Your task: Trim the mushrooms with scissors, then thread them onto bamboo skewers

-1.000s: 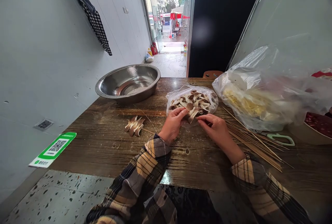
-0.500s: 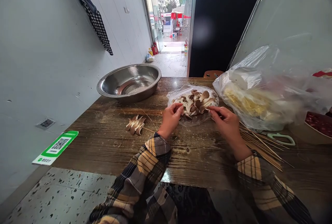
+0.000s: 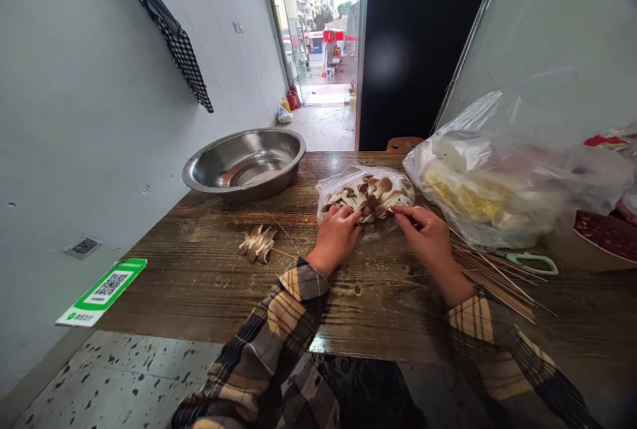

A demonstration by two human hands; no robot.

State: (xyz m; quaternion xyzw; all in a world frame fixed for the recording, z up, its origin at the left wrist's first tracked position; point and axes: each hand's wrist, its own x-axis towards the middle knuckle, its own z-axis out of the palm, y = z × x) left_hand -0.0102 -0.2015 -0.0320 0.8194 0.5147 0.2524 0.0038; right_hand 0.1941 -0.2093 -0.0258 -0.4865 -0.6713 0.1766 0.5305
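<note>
Brown-capped mushrooms (image 3: 371,195) lie heaped in a clear plastic bag (image 3: 326,185) on the wooden table. My left hand (image 3: 337,233) rests at the front left edge of the heap, fingers bent over the mushrooms; whatever its fingertips touch is hidden. At the right edge of the heap, my right hand (image 3: 423,233) is pinched on a thin stick (image 3: 464,241) that slants back past its wrist side. A skewer with several mushroom pieces (image 3: 257,244) lies on the table left of my left hand.
A steel basin (image 3: 243,162) stands at the back left. Loose bamboo sticks (image 3: 502,290), green-handled scissors (image 3: 532,262), a plastic bag of yellow food (image 3: 462,197) and a container of dark red food (image 3: 604,235) are at the right. A green QR card (image 3: 102,291) lies at the left edge.
My left hand has gone from a pinch to bent fingers over the heap's front edge. The right hand keeps its pinch near the mushrooms. The whole view has shifted slightly.
</note>
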